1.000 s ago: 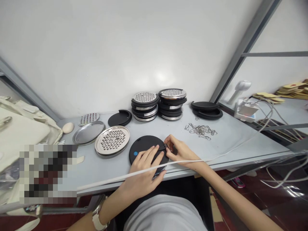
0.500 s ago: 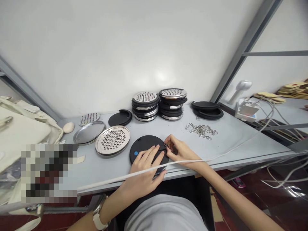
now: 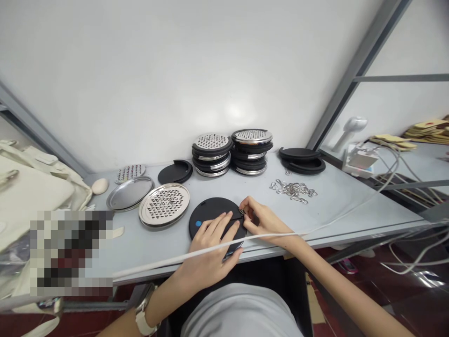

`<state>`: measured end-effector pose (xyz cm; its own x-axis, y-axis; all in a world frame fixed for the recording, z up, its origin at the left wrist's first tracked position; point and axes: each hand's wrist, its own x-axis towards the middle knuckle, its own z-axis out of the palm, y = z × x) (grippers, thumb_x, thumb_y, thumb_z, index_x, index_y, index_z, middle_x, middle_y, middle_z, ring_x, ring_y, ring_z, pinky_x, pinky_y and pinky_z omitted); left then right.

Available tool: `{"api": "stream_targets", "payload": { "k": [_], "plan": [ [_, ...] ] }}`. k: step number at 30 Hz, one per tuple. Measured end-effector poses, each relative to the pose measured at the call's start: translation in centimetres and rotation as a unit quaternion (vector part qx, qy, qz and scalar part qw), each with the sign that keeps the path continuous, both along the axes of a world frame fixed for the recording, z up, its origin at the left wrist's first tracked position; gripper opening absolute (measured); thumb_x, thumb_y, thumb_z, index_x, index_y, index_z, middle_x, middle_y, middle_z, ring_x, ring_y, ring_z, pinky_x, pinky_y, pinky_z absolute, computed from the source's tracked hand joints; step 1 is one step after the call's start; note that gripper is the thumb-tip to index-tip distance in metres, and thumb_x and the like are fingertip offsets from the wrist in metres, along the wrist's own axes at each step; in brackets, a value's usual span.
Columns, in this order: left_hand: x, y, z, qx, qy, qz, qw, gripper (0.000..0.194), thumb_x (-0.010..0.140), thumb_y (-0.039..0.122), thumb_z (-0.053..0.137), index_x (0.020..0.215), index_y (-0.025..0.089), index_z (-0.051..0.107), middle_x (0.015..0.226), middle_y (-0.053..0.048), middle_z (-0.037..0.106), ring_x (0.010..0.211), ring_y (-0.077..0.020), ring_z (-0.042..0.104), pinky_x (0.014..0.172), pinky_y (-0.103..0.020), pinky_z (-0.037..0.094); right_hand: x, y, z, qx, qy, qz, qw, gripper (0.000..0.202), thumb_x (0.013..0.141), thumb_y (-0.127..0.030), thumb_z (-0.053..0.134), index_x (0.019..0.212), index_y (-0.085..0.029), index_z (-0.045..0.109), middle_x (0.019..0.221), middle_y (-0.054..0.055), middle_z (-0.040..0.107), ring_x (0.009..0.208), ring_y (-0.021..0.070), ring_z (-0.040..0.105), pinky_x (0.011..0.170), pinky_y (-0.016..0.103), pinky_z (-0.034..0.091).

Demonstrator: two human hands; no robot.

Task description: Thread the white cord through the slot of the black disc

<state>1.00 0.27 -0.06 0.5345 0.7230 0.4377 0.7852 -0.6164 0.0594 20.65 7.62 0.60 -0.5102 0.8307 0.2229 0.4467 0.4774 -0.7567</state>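
A round black disc (image 3: 214,208) with a blue dot lies near the table's front edge. My left hand (image 3: 210,248) rests on it, fingers stretched and apart across the top, thumb by the near rim. At the disc's right side, my right hand (image 3: 261,220) is closed, thumb and fingertips pinching a small metal clip (image 3: 242,211) against the edge. Its shape is partly hidden by the fingers. To the left, a round metal grater plate (image 3: 168,203) lies close to the disc. A heap of similar small metal clips (image 3: 293,189) lies beyond my right hand.
Two stacks of black holders and grater plates (image 3: 212,154) stand by the wall. More black holders (image 3: 302,160) sit at the right. A metal dish (image 3: 129,193) and a cream bag (image 3: 35,187) are at the left. A white cable (image 3: 277,234) crosses before my forearms.
Hardly anything differs. My right fingertips have shifted slightly at the disc's edge, and the small metal clip between them has turned a little.
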Motion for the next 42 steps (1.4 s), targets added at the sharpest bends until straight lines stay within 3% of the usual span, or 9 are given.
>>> {"api": "stream_targets", "payload": {
  "k": [18,27,31,42],
  "plan": [
    [0.07,-0.04,0.21,-0.003,-0.002,0.002,1.0,0.048,0.093,0.037,0.047,0.136,0.016,0.045,0.145,-0.012,0.038,0.13,-0.0274,0.039,0.101,-0.042,0.037,0.02,-0.13,0.4,-0.013,0.02,0.005,1.0,0.019,0.077,-0.013,0.046,0.095,-0.02,0.047,0.07,-0.004,0.05,0.06,0.0109,0.045,0.06,0.023,0.039],
    [0.05,0.01,0.09,-0.003,0.0,-0.001,1.0,0.048,0.093,0.037,0.046,0.136,0.016,0.045,0.145,-0.012,0.037,0.13,-0.0271,0.039,0.101,-0.042,0.036,0.2,-0.1,0.36,0.003,0.021,0.011,1.0,0.009,0.088,-0.018,0.041,0.094,-0.019,0.048,0.074,-0.002,0.053,0.062,0.0112,0.047,0.062,0.023,0.039],
    [0.04,0.01,0.17,-0.006,-0.003,-0.002,1.0,0.047,0.093,0.036,0.047,0.136,0.016,0.046,0.145,-0.012,0.038,0.13,-0.027,0.039,0.101,-0.042,0.036,0.17,-0.04,0.58,0.019,0.023,0.016,0.999,0.017,0.095,-0.025,0.034,0.091,-0.019,0.05,0.08,0.002,0.057,0.067,0.0125,0.051,0.066,0.025,0.041],
    [0.11,-0.01,0.26,0.005,-0.011,-0.005,1.0,0.047,0.091,0.035,0.051,0.134,0.016,0.047,0.143,-0.014,0.04,0.127,-0.0284,0.042,0.099,-0.042,0.039,0.06,0.37,-0.37,0.027,0.028,0.0,0.999,0.013,0.095,-0.028,0.037,0.099,-0.021,0.047,0.091,0.005,0.061,0.077,0.0147,0.059,0.072,0.026,0.045]
  ]
}}
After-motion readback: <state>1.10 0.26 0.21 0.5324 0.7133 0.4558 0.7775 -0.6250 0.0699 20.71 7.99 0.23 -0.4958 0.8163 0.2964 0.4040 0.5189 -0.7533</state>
